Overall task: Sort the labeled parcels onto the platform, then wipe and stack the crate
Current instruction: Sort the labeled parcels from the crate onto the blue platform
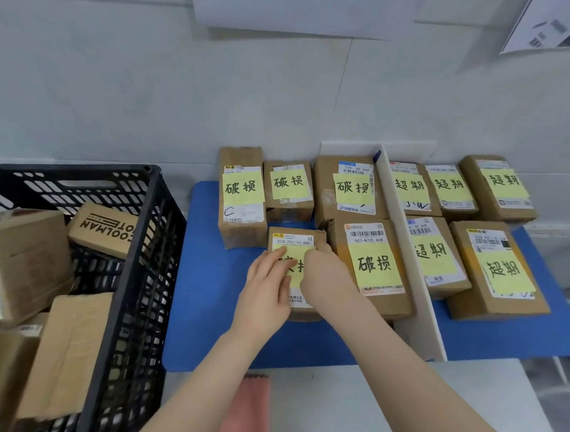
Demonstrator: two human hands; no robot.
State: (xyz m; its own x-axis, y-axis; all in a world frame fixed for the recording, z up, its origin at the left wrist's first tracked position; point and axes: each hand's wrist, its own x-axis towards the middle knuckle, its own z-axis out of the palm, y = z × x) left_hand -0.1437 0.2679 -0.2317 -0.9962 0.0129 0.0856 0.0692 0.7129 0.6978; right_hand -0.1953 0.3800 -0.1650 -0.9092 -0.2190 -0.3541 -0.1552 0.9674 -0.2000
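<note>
The small parcel lay on the blue platform, in the near row of the left section, just left of a bigger box, while the black crate on the left held more boxes. The left hand rested with rather straight fingers flat on the parcel's yellow note, and the right hand covered its right side, but I cannot tell if those fingers gripped or only pressed. To do this step well, I think the parcel should be pushed square against its neighbour, note up and readable, left of the white divider.
</note>
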